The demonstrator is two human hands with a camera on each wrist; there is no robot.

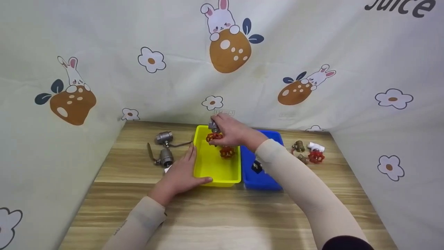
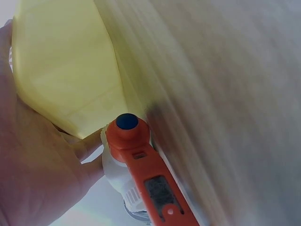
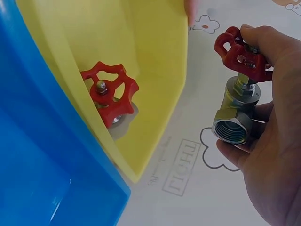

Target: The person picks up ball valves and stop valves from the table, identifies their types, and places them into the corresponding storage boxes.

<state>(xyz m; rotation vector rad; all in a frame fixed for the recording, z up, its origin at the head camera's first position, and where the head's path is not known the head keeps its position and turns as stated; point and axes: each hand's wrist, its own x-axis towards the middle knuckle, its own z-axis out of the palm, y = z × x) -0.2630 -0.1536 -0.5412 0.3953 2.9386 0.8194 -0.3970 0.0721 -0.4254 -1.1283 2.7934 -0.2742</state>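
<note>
My right hand (image 1: 230, 130) grips a metal gate valve (image 3: 240, 99) with a red handwheel, holding it above the far end of the yellow bin (image 1: 218, 181). Its fingers wrap the valve body and the thumb lies at the wheel. Inside the bin lies another valve with a red handwheel (image 3: 115, 94). My left hand (image 1: 182, 173) rests along the bin's left side, fingers straight, thumb over the front rim. Close by that hand in the left wrist view is a white valve with a red lever (image 2: 162, 183), mostly hidden in the head view.
Two metal ball valves (image 1: 166, 157) with levers lie left of the yellow bin. A blue bin (image 1: 265, 180) stands directly to its right with a black-handled piece (image 1: 256, 166) inside. Farther right are brass valves (image 1: 299, 146) and a white valve with red handwheel (image 1: 316, 156). Printed cloth hangs behind.
</note>
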